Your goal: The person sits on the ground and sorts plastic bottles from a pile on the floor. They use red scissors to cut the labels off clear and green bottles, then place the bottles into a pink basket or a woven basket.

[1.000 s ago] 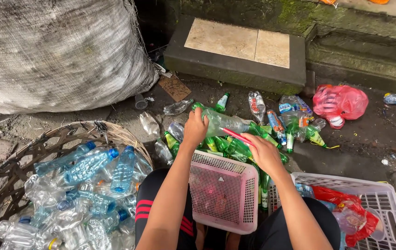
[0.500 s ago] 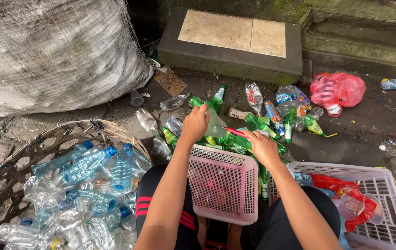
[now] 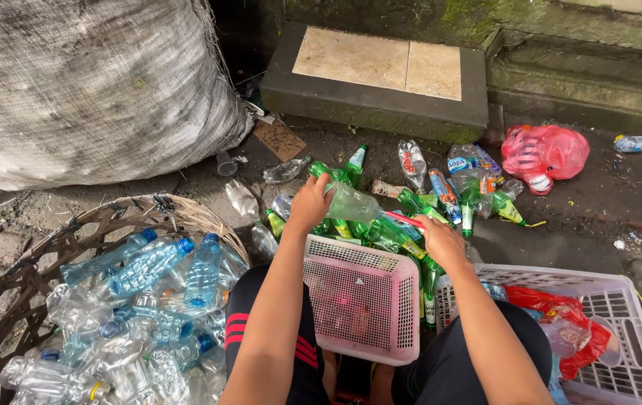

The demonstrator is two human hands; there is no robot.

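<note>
Above the pink basket (image 3: 362,300), both hands, left (image 3: 310,204) and right (image 3: 441,241), apparently grip a clear cup (image 3: 354,204).

A bulging grey woven sack (image 3: 88,90) lies beside a wicker basket (image 3: 6,300) of clear bottles with blue caps. A red plastic bag (image 3: 544,154) rests near a tiled stone step (image 3: 377,75).
</note>
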